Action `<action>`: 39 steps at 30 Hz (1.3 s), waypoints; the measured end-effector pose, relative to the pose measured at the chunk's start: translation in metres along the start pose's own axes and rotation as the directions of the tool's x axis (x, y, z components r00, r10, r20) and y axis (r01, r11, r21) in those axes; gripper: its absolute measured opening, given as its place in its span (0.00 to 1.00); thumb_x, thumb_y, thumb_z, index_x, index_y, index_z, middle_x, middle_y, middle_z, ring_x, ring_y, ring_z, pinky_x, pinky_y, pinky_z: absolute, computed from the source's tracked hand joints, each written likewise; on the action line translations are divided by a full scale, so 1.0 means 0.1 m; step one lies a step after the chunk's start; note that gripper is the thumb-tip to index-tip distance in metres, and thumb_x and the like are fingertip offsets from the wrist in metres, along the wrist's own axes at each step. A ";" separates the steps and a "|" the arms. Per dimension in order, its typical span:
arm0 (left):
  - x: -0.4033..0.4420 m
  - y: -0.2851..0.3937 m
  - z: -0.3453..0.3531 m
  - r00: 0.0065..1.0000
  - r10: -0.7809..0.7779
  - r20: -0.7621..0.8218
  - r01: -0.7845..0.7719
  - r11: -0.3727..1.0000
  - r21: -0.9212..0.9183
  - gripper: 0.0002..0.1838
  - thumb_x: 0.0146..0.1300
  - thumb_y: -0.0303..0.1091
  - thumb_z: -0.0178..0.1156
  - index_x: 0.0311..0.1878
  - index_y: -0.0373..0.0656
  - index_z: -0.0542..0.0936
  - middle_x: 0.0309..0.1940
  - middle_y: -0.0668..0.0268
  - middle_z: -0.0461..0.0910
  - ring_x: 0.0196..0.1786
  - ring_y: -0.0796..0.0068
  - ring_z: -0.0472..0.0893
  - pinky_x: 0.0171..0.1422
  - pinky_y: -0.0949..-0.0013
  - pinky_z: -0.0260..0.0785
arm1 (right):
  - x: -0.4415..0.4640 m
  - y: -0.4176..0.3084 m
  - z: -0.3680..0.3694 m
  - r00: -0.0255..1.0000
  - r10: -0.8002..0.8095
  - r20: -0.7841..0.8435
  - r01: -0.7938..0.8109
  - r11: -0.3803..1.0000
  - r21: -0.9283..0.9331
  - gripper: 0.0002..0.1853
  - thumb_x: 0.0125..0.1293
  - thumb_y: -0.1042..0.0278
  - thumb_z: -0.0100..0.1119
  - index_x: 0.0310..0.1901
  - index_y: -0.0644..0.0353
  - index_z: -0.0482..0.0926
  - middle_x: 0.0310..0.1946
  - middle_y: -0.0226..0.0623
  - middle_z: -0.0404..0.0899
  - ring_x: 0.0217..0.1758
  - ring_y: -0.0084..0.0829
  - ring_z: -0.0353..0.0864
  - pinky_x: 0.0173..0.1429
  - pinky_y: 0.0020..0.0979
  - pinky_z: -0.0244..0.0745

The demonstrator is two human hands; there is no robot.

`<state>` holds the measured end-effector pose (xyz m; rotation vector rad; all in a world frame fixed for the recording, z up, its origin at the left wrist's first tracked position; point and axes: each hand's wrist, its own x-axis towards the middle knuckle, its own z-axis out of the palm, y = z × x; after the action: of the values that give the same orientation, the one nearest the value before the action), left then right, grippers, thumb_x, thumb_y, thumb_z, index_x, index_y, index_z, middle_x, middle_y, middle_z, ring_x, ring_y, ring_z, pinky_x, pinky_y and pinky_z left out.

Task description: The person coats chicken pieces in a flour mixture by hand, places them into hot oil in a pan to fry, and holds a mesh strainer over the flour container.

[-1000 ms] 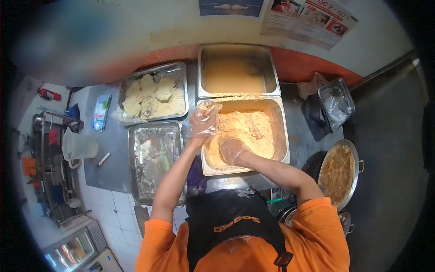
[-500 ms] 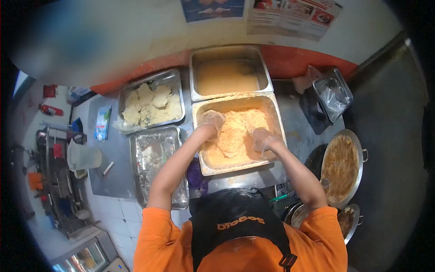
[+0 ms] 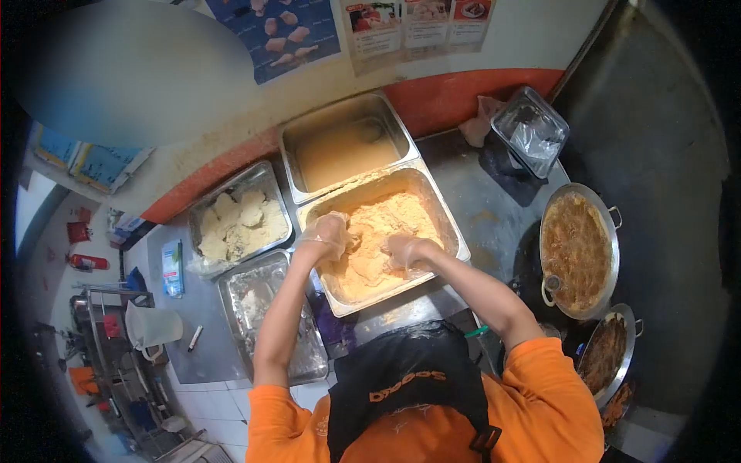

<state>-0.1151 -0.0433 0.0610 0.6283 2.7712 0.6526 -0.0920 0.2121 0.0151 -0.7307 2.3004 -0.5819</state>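
A deep metal pan (image 3: 461,245) holds yellow-orange flour, with a flour-coated piece (image 3: 361,258) lying between my hands. My left hand (image 3: 327,236), in a clear plastic glove, is at the pan's left side, its fingers curled down at the coated flour; what they hold is hidden. My right hand (image 3: 409,253), also gloved, reaches into the flour near the middle, its fingertips buried. Behind the pan stands another metal pan (image 3: 289,166) of cloudy tan liquid. A tray (image 3: 287,224) of pale coated pieces sits to the left.
A flour-smeared tray (image 3: 312,359) lies at the front left. Beyond it are a marker (image 3: 195,338), a blue-white packet (image 3: 173,268) and a white pitcher (image 3: 154,326). Two wide pans of brown frying food (image 3: 575,251) stand at the right, below a black container with a metal tray (image 3: 530,131).
Both hands have moved closer together in the flour, the right one shifting inward from the pan's right side. The whole view has turned and shifted.
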 end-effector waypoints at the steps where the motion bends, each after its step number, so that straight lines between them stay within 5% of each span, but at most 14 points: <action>1: 0.04 -0.18 0.12 1.000 0.001 -0.023 -0.004 0.995 -0.103 0.10 0.59 0.36 0.63 0.41 0.42 0.84 0.42 0.49 0.84 0.49 0.48 0.83 0.52 0.54 0.75 | -0.08 -0.06 -0.07 0.997 0.071 -0.013 -0.071 0.997 0.038 0.20 0.56 0.57 0.70 0.35 0.71 0.83 0.34 0.55 0.85 0.36 0.45 0.86 0.40 0.43 0.79; 4: 0.07 -0.12 0.03 1.000 -0.003 0.030 0.005 0.997 -0.077 0.14 0.56 0.36 0.66 0.44 0.42 0.82 0.42 0.52 0.84 0.48 0.49 0.83 0.52 0.55 0.75 | -0.05 0.27 0.11 0.967 0.254 -0.001 -0.230 0.877 0.422 0.21 0.58 0.55 0.70 0.37 0.70 0.83 0.33 0.55 0.85 0.34 0.42 0.86 0.36 0.40 0.79; 9: -0.08 -0.05 0.04 0.994 0.099 -0.046 -0.105 0.983 -0.149 0.14 0.57 0.36 0.66 0.44 0.40 0.81 0.42 0.48 0.83 0.49 0.47 0.82 0.53 0.54 0.75 | -0.29 0.23 -0.01 0.928 0.360 -0.099 -0.331 0.916 0.228 0.21 0.57 0.51 0.69 0.37 0.66 0.86 0.33 0.52 0.86 0.36 0.40 0.87 0.39 0.40 0.80; 11: -0.06 0.20 -0.05 0.994 0.111 -0.014 -0.112 0.985 -0.128 0.14 0.56 0.36 0.66 0.43 0.39 0.81 0.42 0.45 0.82 0.49 0.46 0.82 0.53 0.52 0.75 | -0.07 0.28 0.15 0.827 0.544 -0.144 -0.448 0.792 0.416 0.23 0.56 0.43 0.69 0.34 0.60 0.88 0.31 0.49 0.86 0.38 0.37 0.87 0.46 0.43 0.79; 13: 0.02 0.23 -0.01 0.994 -0.053 0.096 0.062 0.994 -0.090 0.13 0.55 0.33 0.66 0.43 0.40 0.81 0.43 0.46 0.82 0.48 0.49 0.82 0.51 0.54 0.74 | -0.02 -0.02 0.06 0.921 0.317 -0.227 -0.317 0.948 0.038 0.24 0.54 0.45 0.71 0.35 0.63 0.87 0.34 0.51 0.87 0.39 0.40 0.88 0.44 0.43 0.80; 14: 0.07 0.25 0.03 0.981 -0.123 0.152 0.134 0.989 -0.065 0.12 0.55 0.32 0.66 0.43 0.41 0.81 0.43 0.46 0.82 0.48 0.50 0.83 0.50 0.54 0.74 | 0.04 -0.11 0.10 0.872 0.397 -0.287 -0.363 0.917 0.167 0.24 0.55 0.49 0.71 0.39 0.66 0.86 0.36 0.53 0.86 0.40 0.42 0.88 0.45 0.44 0.80; 15: 0.05 0.30 0.03 0.992 -0.060 0.109 0.063 0.997 -0.032 0.13 0.55 0.32 0.66 0.44 0.41 0.82 0.44 0.46 0.83 0.48 0.50 0.83 0.50 0.55 0.74 | 0.07 -0.18 0.17 0.802 0.490 -0.340 -0.402 0.866 0.299 0.24 0.56 0.53 0.70 0.42 0.70 0.84 0.37 0.55 0.86 0.42 0.44 0.88 0.47 0.45 0.81; 18: -0.09 0.16 0.09 0.992 0.129 0.003 -0.128 0.990 -0.060 0.16 0.53 0.31 0.67 0.46 0.40 0.82 0.44 0.48 0.84 0.47 0.50 0.83 0.50 0.55 0.74 | 0.33 0.16 0.57 0.793 0.245 -0.557 -0.359 0.928 -0.103 0.22 0.59 0.67 0.64 0.50 0.78 0.78 0.38 0.59 0.86 0.43 0.48 0.89 0.46 0.45 0.83; 20: -0.12 0.29 -0.05 0.996 0.090 -0.011 -0.090 0.990 -0.104 0.16 0.52 0.30 0.67 0.46 0.40 0.82 0.42 0.50 0.84 0.46 0.51 0.83 0.50 0.56 0.75 | -0.12 -0.31 -0.04 0.830 0.494 -0.259 -0.460 0.869 0.180 0.23 0.58 0.72 0.61 0.53 0.80 0.77 0.38 0.60 0.85 0.42 0.48 0.89 0.46 0.45 0.83; 24: -0.20 0.29 -0.17 0.998 0.021 -0.065 -0.031 0.986 -0.166 0.18 0.51 0.27 0.68 0.47 0.39 0.82 0.41 0.53 0.84 0.45 0.53 0.84 0.51 0.58 0.75 | -0.34 -0.09 0.05 0.616 0.595 -0.517 -0.374 0.798 0.473 0.09 0.55 0.74 0.61 0.33 0.74 0.83 0.37 0.63 0.83 0.42 0.50 0.88 0.44 0.44 0.83; 26: -0.23 0.37 -0.26 0.994 0.043 -0.096 -0.059 0.983 -0.176 0.18 0.51 0.26 0.68 0.48 0.39 0.82 0.41 0.54 0.85 0.45 0.56 0.84 0.52 0.60 0.75 | -0.37 0.03 0.02 0.791 0.450 -0.414 -0.406 0.893 0.194 0.09 0.57 0.72 0.61 0.34 0.70 0.84 0.41 0.59 0.84 0.45 0.48 0.88 0.47 0.42 0.82; 28: -0.24 0.39 -0.31 0.975 0.121 -0.189 -0.142 0.985 -0.103 0.17 0.52 0.27 0.68 0.48 0.38 0.82 0.42 0.53 0.85 0.45 0.55 0.84 0.52 0.60 0.75 | -0.29 0.03 0.00 0.766 0.478 -0.431 -0.342 0.869 0.357 0.08 0.57 0.71 0.62 0.33 0.68 0.84 0.40 0.59 0.84 0.45 0.48 0.87 0.47 0.41 0.82; 31: -0.22 0.47 -0.46 0.978 0.093 -0.187 -0.120 0.983 -0.137 0.17 0.53 0.28 0.68 0.48 0.39 0.82 0.42 0.52 0.84 0.46 0.54 0.84 0.52 0.59 0.75 | 0.25 0.39 0.28 0.672 0.291 -0.681 -0.409 0.912 -0.014 0.12 0.44 0.76 0.72 0.34 0.66 0.85 0.36 0.54 0.85 0.46 0.43 0.86 0.50 0.36 0.82; 39: -0.42 0.48 -0.96 0.907 0.157 -0.390 -0.251 0.947 -0.202 0.08 0.57 0.29 0.65 0.40 0.39 0.82 0.37 0.51 0.83 0.40 0.58 0.84 0.46 0.59 0.75 | -0.41 -0.41 -0.58 0.870 0.319 -0.375 -0.427 0.868 -0.253 0.15 0.66 0.65 0.60 0.49 0.67 0.80 0.48 0.48 0.83 0.49 0.41 0.85 0.56 0.38 0.81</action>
<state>-0.0910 -0.0594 0.1721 0.8231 2.9034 1.2638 -0.0918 0.2201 0.0966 -0.3175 2.7940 -0.1349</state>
